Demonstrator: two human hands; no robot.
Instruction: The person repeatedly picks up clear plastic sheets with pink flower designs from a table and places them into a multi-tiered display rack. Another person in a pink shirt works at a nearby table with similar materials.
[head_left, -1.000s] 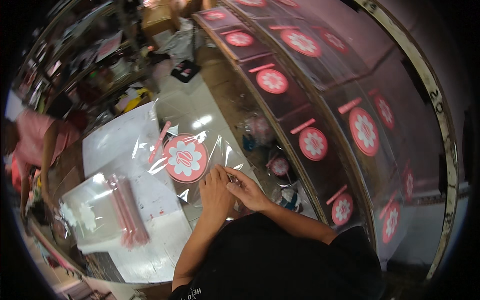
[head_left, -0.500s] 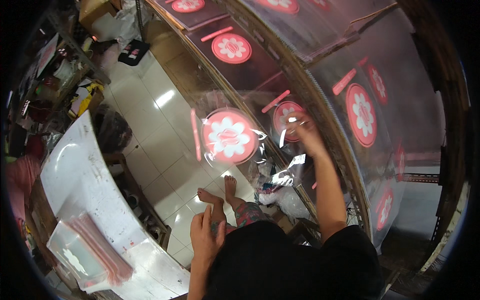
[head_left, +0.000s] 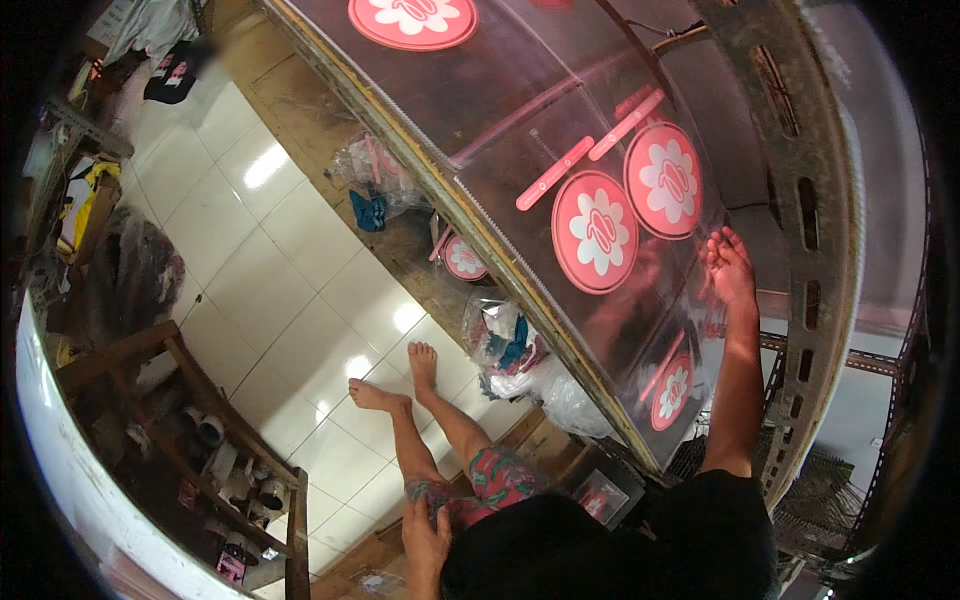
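Note:
On the upper rack shelf lies a clear plastic sheet point(head_left: 664, 178) printed with a pink disc, a white flower and a pink strip. My right hand point(head_left: 728, 268) is at its right edge, fingers bunched and seemingly pinching the film; the clear edge itself is hard to make out. Partly overlapped by it, a second printed plastic sheet point(head_left: 594, 232) lies to the left. My left hand point(head_left: 427, 540) is low by my thigh, empty, its fingers stretched out against the patterned shorts.
A wooden-edged rack shelf point(head_left: 540, 315) runs diagonally, with more printed sheets. A slotted metal post point(head_left: 808, 250) stands right of my right arm. Plastic bags point(head_left: 570, 395) lie under the rack. A wooden stand point(head_left: 297, 530) and a white table edge point(head_left: 50, 450) are at left.
My right hand has moved right and up with the plastic sheet, from over the lower shelf onto the upper one. My left hand has lowered to my thigh. The view has shifted toward the rack.

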